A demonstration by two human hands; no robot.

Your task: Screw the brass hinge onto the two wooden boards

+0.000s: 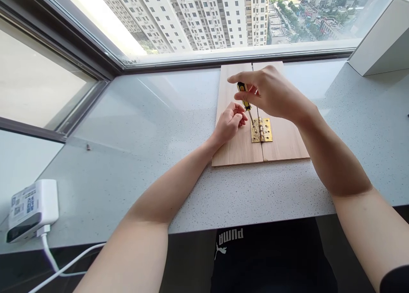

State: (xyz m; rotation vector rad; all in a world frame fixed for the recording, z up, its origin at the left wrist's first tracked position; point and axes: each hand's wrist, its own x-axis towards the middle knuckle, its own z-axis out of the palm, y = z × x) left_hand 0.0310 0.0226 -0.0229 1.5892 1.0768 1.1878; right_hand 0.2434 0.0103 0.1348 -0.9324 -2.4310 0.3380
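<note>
Two light wooden boards [238, 150] lie side by side on a speckled grey stone counter [255, 195], joined across their seam by a brass butt hinge [262, 130]. My right hand [268, 92] is shut on a yellow-and-black screwdriver [243, 94], and its thin metal shaft slants down to the hinge's left leaf. My left hand [229, 123] rests on the left board with its fingers curled, close beside the shaft. Nothing shows in those fingers, though their insides are hidden. The screwdriver's tip is partly hard to make out against the brass.
A small dark object [88, 147] lies on the counter to the left. At the near left sits a white plug-in device [32, 210] with a white cable. A white box [380, 37] stands at the far right, against a large window.
</note>
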